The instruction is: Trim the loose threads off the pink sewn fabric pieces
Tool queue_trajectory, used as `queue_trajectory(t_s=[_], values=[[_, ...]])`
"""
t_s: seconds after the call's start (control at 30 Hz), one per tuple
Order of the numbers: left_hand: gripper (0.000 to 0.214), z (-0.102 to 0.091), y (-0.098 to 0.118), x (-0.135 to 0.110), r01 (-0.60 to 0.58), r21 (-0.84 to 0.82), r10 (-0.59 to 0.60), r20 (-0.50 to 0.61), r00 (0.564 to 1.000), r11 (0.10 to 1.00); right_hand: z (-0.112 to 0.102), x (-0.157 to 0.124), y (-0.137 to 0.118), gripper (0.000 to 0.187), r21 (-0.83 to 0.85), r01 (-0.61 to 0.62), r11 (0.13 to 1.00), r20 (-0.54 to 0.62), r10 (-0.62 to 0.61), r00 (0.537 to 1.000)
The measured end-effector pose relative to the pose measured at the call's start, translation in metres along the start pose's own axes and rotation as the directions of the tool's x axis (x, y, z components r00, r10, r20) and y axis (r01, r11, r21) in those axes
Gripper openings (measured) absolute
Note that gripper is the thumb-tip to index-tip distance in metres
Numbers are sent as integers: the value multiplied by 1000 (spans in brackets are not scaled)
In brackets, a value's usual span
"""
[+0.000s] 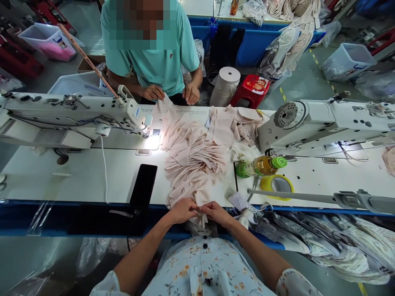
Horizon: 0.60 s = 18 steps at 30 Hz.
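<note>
At the table's near edge, my left hand (184, 210) and my right hand (217, 212) are close together, each pinching a piece of pale beige fabric (202, 221). Part of that piece hangs down in front of my body, and my fingers hide its upper edge. Just beyond my hands, a long heap of overlapping beige fabric pieces (194, 160) runs across the white table (123, 185) toward a co-worker in a green shirt (148, 65). The co-worker's hand (153, 93) holds the far end of the fabric beside a lit sewing machine (132, 113).
A black phone (143, 185) lies left of the heap. To the right are a drink bottle (262, 166), a yellow tape roll (291, 187), a metal rod (293, 196) and a second sewing machine (308, 123). Bundled bra parts (339, 242) hang below the right table edge.
</note>
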<state>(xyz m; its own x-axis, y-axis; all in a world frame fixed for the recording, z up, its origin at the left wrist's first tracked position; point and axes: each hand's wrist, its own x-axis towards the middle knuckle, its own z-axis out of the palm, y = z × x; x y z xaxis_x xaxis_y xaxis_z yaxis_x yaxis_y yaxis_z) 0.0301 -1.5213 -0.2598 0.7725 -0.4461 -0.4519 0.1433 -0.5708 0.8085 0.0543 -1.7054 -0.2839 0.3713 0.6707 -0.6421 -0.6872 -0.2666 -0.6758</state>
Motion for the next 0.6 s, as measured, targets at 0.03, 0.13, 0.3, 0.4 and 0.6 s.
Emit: queue_trajectory(t_s=[0.03,0.13,0.3,0.4,0.6], values=[[16,0,1,0,1,0,-1,1,1000,1000,0,-1,-1,57,1,-1,1000,2,1,1000],[15,-2,5,-3,9,3,-9,-2,1000,1000,-1,-11,-4,58,-7,3,1000,-1,-3,1000],[14,-4,8,-12,7,28,-6,-25,1000,1000,-10,-26,2,54,-150,94,984,-271,-133,953],[18,-6,10,-19,-79,89,81,-10,997,993,-13,-20,7,46,-366,17,930,-589,-246,770],[21,-17,24,-35,-234,180,227,60,972,955,-10,10,1,30,-438,-33,898,-691,-313,652]])
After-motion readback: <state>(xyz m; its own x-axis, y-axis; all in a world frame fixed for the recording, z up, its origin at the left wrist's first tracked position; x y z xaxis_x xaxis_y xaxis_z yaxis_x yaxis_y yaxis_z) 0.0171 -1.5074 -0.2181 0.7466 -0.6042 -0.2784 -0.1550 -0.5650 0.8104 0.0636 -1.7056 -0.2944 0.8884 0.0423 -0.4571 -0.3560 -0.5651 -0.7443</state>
